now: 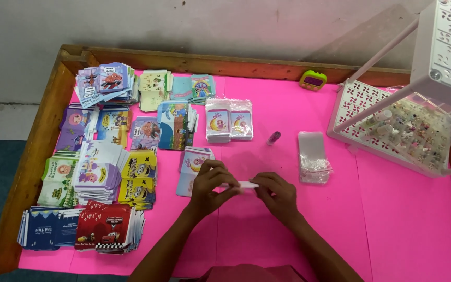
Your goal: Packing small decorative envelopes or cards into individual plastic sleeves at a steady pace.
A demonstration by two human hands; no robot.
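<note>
Lighting: bright, even, diffuse. Shadows: soft, short under the hands [244,190]; a broad grey one on the wall behind the white rack [392,120]. Glare: mild on clear sleeves [313,156] (pink table [392,230] oversaturated). Focus: slightly soft overall; small print illegible.

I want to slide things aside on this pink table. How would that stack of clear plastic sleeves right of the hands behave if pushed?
The clear sleeves look thin and glossy, so they would probably slip and fan apart. The lower end is already crumpled, suggesting they are floppy and very light.
</note>
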